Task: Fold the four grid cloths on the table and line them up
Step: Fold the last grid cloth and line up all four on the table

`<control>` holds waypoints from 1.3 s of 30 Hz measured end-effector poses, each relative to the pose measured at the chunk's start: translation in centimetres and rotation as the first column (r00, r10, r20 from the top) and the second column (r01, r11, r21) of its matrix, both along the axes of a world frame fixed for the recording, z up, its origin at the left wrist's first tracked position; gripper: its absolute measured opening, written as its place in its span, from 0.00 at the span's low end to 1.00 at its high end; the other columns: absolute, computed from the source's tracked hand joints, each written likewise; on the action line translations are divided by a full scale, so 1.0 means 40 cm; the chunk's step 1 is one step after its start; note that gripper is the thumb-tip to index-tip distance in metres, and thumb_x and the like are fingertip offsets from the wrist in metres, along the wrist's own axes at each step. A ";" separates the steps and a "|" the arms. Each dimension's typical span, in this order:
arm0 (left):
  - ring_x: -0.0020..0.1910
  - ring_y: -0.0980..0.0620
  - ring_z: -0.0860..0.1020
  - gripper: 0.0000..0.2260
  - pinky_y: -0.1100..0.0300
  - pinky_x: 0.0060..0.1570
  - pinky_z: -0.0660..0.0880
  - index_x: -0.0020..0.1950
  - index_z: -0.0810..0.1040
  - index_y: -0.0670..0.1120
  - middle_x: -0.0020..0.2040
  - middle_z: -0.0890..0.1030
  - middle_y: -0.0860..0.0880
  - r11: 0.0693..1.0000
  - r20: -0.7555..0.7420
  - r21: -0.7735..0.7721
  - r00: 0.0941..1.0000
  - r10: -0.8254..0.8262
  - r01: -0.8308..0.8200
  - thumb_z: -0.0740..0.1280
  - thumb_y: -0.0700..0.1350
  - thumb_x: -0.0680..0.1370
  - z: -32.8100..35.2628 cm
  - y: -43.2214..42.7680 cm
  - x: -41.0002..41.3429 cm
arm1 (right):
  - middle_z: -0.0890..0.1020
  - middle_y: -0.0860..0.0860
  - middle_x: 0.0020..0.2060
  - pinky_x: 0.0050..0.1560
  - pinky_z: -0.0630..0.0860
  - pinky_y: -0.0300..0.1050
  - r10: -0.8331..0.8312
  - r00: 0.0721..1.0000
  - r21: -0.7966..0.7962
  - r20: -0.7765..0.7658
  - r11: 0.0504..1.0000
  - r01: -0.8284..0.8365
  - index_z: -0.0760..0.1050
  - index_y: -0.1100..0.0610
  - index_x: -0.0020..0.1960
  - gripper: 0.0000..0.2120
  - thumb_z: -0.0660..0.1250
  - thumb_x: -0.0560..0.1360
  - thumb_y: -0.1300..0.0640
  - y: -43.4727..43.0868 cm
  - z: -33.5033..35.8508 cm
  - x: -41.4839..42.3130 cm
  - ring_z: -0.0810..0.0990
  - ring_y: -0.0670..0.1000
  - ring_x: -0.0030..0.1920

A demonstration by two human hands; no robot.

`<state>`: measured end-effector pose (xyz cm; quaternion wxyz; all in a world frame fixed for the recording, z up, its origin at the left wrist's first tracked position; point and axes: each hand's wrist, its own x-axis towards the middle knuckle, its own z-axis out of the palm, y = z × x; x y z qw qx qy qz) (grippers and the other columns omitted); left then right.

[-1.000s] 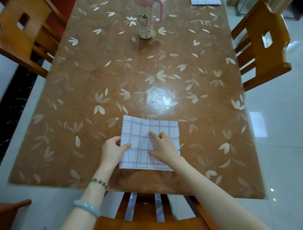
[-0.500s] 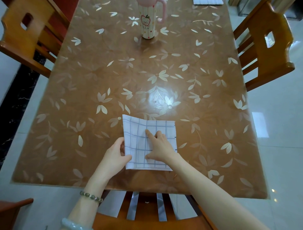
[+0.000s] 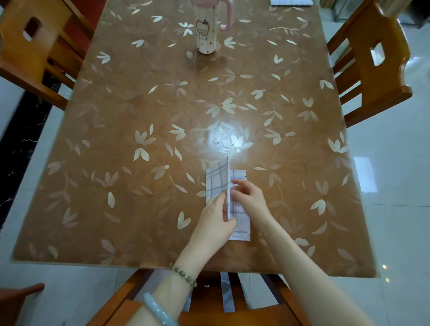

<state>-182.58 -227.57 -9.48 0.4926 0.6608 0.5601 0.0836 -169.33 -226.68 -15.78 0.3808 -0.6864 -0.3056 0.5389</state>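
One white cloth with a dark grid lies near the front edge of the brown flowered table. Its left half stands raised on edge, lifted over toward the right half. My left hand grips that raised flap from the left, near its lower end. My right hand rests with fingers spread on the flat right half of the cloth, pressing close to the fold line. More folded white cloth peeks in at the table's far edge, mostly cut off.
A tall white mug with a pink handle stands at the far middle of the table. Wooden chairs stand at the left, the right and in front of me. Glossy tiled floor surrounds the table.
The cloth lay flat as a square under both hands. My left hand has since lifted its left half up and over toward the right, while my right hand stayed on the cloth.
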 end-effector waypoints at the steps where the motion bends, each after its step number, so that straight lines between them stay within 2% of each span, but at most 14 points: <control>1: 0.43 0.59 0.71 0.25 0.68 0.42 0.67 0.72 0.65 0.54 0.51 0.70 0.55 1.000 -0.005 0.001 1.000 -0.007 0.007 0.65 0.41 0.76 -0.012 -0.001 0.014 | 0.83 0.55 0.43 0.46 0.79 0.41 -0.097 0.995 0.010 0.005 0.995 0.097 0.77 0.57 0.57 0.12 0.65 0.74 0.64 -0.011 0.011 0.023 0.81 0.51 0.43; 4: 0.44 0.56 0.70 0.17 0.63 0.43 0.67 0.64 0.68 0.50 0.51 0.70 0.52 0.999 -0.051 -0.011 0.998 -0.032 0.031 0.64 0.41 0.76 -0.048 -0.012 0.055 | 0.82 0.53 0.37 0.39 0.77 0.39 -0.240 0.971 0.006 -0.010 0.971 0.240 0.81 0.61 0.49 0.06 0.66 0.76 0.60 -0.031 0.024 0.069 0.79 0.51 0.37; 6: 0.45 0.52 0.70 0.12 0.62 0.42 0.66 0.58 0.67 0.47 0.50 0.69 0.51 0.999 -0.090 -0.015 0.995 -0.052 0.051 0.64 0.40 0.76 -0.066 -0.021 0.079 | 0.82 0.54 0.34 0.39 0.78 0.42 -0.235 0.972 -0.034 -0.018 0.971 0.235 0.82 0.61 0.44 0.10 0.68 0.75 0.55 -0.035 0.025 0.077 0.79 0.50 0.36; 9: 0.48 0.46 0.75 0.16 0.58 0.45 0.72 0.63 0.67 0.46 0.51 0.69 0.49 0.995 -0.118 -0.029 0.989 -0.094 0.091 0.64 0.41 0.77 -0.094 -0.029 0.107 | 0.82 0.50 0.32 0.45 0.79 0.47 -0.172 0.978 -0.086 0.115 0.979 0.182 0.83 0.56 0.39 0.10 0.71 0.72 0.50 -0.042 0.008 0.069 0.80 0.47 0.35; 11: 0.53 0.46 0.76 0.19 0.57 0.49 0.74 0.66 0.66 0.47 0.52 0.69 0.49 0.994 -0.111 -0.061 0.989 -0.102 0.095 0.65 0.43 0.77 -0.109 -0.029 0.116 | 0.84 0.47 0.37 0.48 0.79 0.46 -0.104 0.962 -0.126 0.254 0.982 0.139 0.83 0.54 0.44 0.06 0.70 0.71 0.53 -0.047 -0.003 0.059 0.81 0.46 0.40; 15: 0.57 0.51 0.73 0.27 0.61 0.53 0.70 0.74 0.61 0.46 0.58 0.69 0.49 0.982 -0.075 -0.119 0.985 -0.155 0.145 0.65 0.51 0.78 -0.114 -0.013 0.094 | 0.84 0.50 0.45 0.41 0.71 0.36 -0.055 0.915 -0.159 0.399 0.979 0.128 0.82 0.58 0.51 0.11 0.66 0.71 0.59 -0.044 -0.010 0.052 0.80 0.47 0.43; 17: 0.54 0.55 0.73 0.22 0.62 0.56 0.70 0.73 0.65 0.45 0.57 0.71 0.51 0.990 -0.064 -0.023 0.988 -0.143 0.142 0.62 0.50 0.80 -0.111 0.007 0.056 | 0.82 0.49 0.42 0.43 0.69 0.38 -0.041 0.896 -0.141 0.442 0.983 0.114 0.81 0.58 0.51 0.10 0.65 0.71 0.60 -0.038 -0.008 0.053 0.78 0.48 0.44; 20: 0.64 0.51 0.71 0.19 0.58 0.68 0.66 0.71 0.69 0.43 0.65 0.73 0.47 0.925 -0.194 0.343 0.976 -0.099 0.162 0.58 0.46 0.82 -0.138 0.055 -0.010 | 0.78 0.48 0.41 0.42 0.68 0.40 0.002 0.867 -0.101 0.499 0.993 0.056 0.76 0.56 0.49 0.07 0.64 0.71 0.62 -0.042 -0.020 0.059 0.76 0.49 0.43; 22: 0.73 0.46 0.64 0.24 0.52 0.74 0.56 0.74 0.65 0.40 0.73 0.68 0.44 0.825 -0.352 0.472 0.925 -0.147 0.311 0.51 0.51 0.82 -0.168 0.093 -0.037 | 0.75 0.51 0.42 0.40 0.68 0.42 0.055 0.789 -0.080 0.612 0.997 -0.007 0.73 0.57 0.48 0.07 0.65 0.70 0.64 -0.044 -0.026 0.055 0.74 0.52 0.43; 24: 0.78 0.49 0.50 0.30 0.52 0.76 0.44 0.78 0.53 0.40 0.78 0.53 0.45 0.751 -0.517 0.420 0.814 -0.263 0.509 0.42 0.57 0.81 -0.197 0.124 -0.048 | 0.75 0.55 0.45 0.41 0.72 0.48 0.087 0.601 0.000 0.795 0.990 -0.143 0.73 0.60 0.48 0.12 0.66 0.66 0.67 -0.041 -0.036 0.050 0.74 0.57 0.44; 27: 0.76 0.52 0.38 0.34 0.51 0.75 0.38 0.77 0.40 0.43 0.77 0.40 0.47 0.695 -0.650 0.319 0.682 -0.335 0.645 0.33 0.63 0.78 -0.245 0.149 -0.062 | 0.74 0.64 0.60 0.58 0.72 0.61 0.250 0.354 -0.076 0.901 0.896 -0.438 0.73 0.64 0.60 0.27 0.65 0.61 0.67 -0.022 -0.056 0.051 0.73 0.67 0.61; 32: 0.77 0.52 0.44 0.37 0.47 0.75 0.44 0.77 0.43 0.42 0.79 0.48 0.45 0.663 -0.696 0.298 0.631 -0.341 0.687 0.30 0.66 0.77 -0.273 0.162 -0.075 | 0.70 0.62 0.69 0.71 0.63 0.57 0.468 0.114 -0.286 0.877 0.697 -0.657 0.66 0.67 0.70 0.27 0.50 0.74 0.56 -0.014 -0.086 0.085 0.68 0.60 0.70; 36: 0.77 0.52 0.49 0.38 0.44 0.74 0.47 0.78 0.50 0.42 0.78 0.53 0.45 0.668 -0.696 0.287 0.628 -0.346 0.687 0.37 0.68 0.78 -0.274 0.165 -0.079 | 0.65 0.58 0.73 0.72 0.52 0.57 0.519 0.057 -0.373 0.853 0.682 -0.629 0.60 0.63 0.74 0.29 0.39 0.81 0.48 -0.036 -0.098 0.145 0.61 0.56 0.74; 39: 0.77 0.51 0.53 0.40 0.43 0.74 0.48 0.78 0.51 0.41 0.78 0.55 0.44 0.662 -0.702 0.275 0.616 -0.358 0.697 0.42 0.70 0.77 -0.268 0.166 -0.081 | 0.63 0.56 0.74 0.71 0.50 0.60 0.537 0.007 -0.412 0.844 0.657 -0.632 0.58 0.61 0.75 0.31 0.38 0.81 0.42 -0.035 -0.096 0.167 0.58 0.56 0.75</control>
